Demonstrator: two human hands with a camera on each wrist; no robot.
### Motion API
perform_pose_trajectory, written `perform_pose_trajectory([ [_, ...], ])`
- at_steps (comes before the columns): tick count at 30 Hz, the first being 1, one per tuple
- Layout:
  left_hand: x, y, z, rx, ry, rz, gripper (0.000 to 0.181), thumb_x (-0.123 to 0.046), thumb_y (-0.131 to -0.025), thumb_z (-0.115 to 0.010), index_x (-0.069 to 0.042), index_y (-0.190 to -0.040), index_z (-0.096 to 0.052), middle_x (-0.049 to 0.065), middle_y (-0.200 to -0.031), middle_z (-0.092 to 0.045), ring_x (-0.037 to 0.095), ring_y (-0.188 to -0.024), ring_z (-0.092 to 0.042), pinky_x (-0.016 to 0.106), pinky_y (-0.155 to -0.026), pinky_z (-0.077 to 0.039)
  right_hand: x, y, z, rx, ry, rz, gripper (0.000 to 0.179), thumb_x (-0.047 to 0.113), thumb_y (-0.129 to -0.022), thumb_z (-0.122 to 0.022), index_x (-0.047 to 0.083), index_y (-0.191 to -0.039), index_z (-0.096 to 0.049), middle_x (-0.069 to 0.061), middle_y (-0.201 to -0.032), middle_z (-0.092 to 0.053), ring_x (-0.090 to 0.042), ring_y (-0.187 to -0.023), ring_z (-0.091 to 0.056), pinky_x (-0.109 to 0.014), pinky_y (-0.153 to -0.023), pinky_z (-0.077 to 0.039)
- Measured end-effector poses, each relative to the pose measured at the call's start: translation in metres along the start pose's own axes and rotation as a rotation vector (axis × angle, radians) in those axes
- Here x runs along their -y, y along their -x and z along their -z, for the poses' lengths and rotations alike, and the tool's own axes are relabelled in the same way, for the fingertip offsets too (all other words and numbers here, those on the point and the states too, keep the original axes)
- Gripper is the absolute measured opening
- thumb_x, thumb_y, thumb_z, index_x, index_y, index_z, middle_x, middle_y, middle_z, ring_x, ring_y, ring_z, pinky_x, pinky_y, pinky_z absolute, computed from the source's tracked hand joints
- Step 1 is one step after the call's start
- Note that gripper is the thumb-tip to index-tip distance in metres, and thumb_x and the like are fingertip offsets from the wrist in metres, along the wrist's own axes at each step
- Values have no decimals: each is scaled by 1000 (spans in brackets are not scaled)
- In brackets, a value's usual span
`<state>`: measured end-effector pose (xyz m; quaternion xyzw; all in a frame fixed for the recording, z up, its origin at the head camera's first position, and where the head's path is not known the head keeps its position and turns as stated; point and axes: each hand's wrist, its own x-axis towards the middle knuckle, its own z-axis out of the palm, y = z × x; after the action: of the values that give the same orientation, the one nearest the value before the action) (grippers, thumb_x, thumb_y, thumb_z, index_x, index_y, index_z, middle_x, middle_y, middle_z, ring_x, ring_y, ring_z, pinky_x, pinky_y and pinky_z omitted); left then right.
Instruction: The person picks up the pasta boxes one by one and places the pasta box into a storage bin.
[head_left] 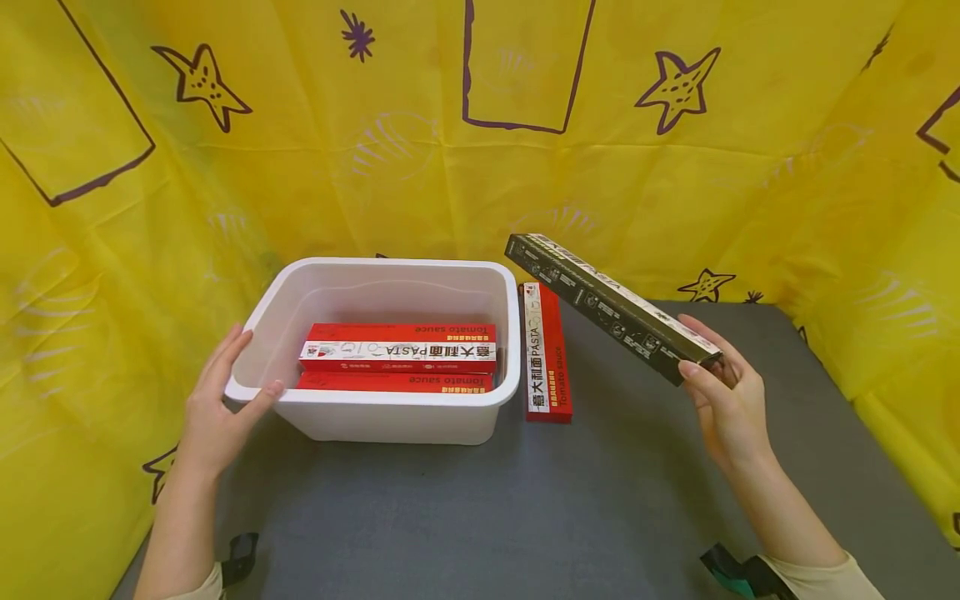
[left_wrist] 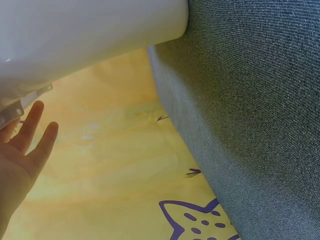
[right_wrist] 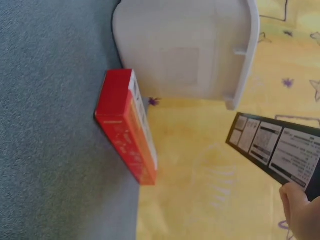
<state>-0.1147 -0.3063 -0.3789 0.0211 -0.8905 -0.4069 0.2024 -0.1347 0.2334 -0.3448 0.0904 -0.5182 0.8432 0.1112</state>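
A white plastic bin (head_left: 405, 423) holds red pasta boxes (head_left: 401, 353) lying flat, one partly over another. My left hand (head_left: 217, 408) rests at the bin's left front corner, thumb and fingers on the rim; in the left wrist view, straight, spread fingers (left_wrist: 33, 127) show beneath the rim. My right hand (head_left: 727, 400) grips the near end of a dark green pasta box (head_left: 607, 304), held up off the table and slanting toward the bin's right side. Its printed underside shows in the right wrist view, with the thumb (right_wrist: 294, 197) against it.
Another red pasta box (head_left: 547, 354) rests on the grey table (head_left: 600, 508), just right of the bin. Yellow printed cloth (head_left: 420, 192) hangs behind the table and along both sides.
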Motion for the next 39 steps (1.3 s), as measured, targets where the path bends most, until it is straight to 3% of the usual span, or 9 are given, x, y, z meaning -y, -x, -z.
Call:
perform_pose_trajectory([
  [6, 0, 0, 1, 6, 4, 3, 75, -28, -86, -70, -25, -152, -36, -6, -159, -26, 25, -144, -23, 72, -103, -25, 2, 2, -7, 100, -17, 32, 49, -16, -86, -48, -10, -135, -50, -16, -127, -58, -21, -108, -57, -26, -91, -51],
  [10, 0, 0, 0, 3, 4, 11, 75, -29, -86, -71, -27, -152, -36, -7, -159, -26, 25, -144, -24, 72, -102, -27, 2, 2, -10, 188, -40, 40, 51, -14, -87, -45, -11, -137, -47, -15, -130, -57, -20, -110, -57, -26, -92, -51],
  [13, 0, 0, 0, 0, 7, 12, 75, -29, -86, -71, -27, -152, -36, -9, -158, -27, 25, -144, -24, 72, -102, -28, 1, 3, -13, 203, -28, 36, 50, -12, -87, -47, -10, -137, -48, -16, -131, -57, -20, -109, -58, -26, -90, -52],
  [20, 2, -2, 1, 5, 21, -10, 73, -24, -86, -70, -25, -152, -37, -5, -158, -28, 23, -144, -22, 73, -103, -24, -3, 6, -20, 284, 36, 42, 51, -10, -86, -46, -11, -137, -47, -17, -136, -55, -16, -99, -57, -17, -65, -47],
  [23, 4, -2, 1, 2, 22, -20, 73, -23, -86, -69, -24, -152, -37, -3, -158, -28, 22, -145, -22, 74, -102, -24, -5, 7, -22, 309, 60, 44, 51, -9, -85, -46, -11, -136, -48, -17, -136, -55, -19, -105, -58, -19, -75, -53],
  [27, 3, -1, 0, -6, 19, -30, 73, -22, -86, -70, -24, -151, -38, -4, -158, -30, 20, -144, -24, 72, -103, -24, -9, 7, -24, 339, 70, 23, 53, -7, -84, -50, -11, -137, -47, -19, -134, -55, -24, -115, -57, -33, -92, -52],
  [39, 1, 1, 0, -5, 6, -4, 74, -27, -86, -71, -28, -152, -37, -9, -158, -27, 20, -144, -24, 71, -103, -27, -16, 4, -32, 417, 132, -21, 55, -2, -83, -57, -10, -137, -47, -15, -130, -57, -22, -109, -59, -34, -88, -55],
])
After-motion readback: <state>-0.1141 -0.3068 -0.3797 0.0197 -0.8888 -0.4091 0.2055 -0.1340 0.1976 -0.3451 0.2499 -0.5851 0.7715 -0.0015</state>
